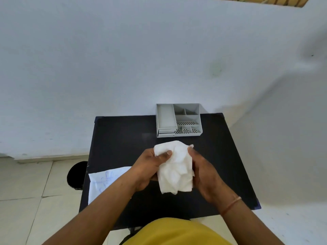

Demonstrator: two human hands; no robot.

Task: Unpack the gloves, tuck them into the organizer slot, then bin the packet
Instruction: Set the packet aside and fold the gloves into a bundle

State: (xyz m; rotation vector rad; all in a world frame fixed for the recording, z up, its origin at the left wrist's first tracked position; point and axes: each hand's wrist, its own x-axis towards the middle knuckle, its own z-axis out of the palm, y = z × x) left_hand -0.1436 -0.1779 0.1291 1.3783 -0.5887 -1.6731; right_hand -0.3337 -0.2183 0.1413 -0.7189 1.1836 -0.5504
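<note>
A crumpled white bundle of gloves [175, 167] is held above the middle of the black table [120, 138]. My left hand [148, 167] grips its left side, thumb pressed on top. My right hand [205, 174] closes on its right edge. The grey organizer [178, 120], with several open slots, stands at the table's far edge, just beyond the bundle. The flat white packet [104, 183], printed in blue, lies at the table's left edge, partly hidden by my left forearm.
A round black bin [77, 175] stands on the tiled floor, left of the table. A white wall rises right behind the table. My yellow shirt [177, 232] fills the bottom of the view.
</note>
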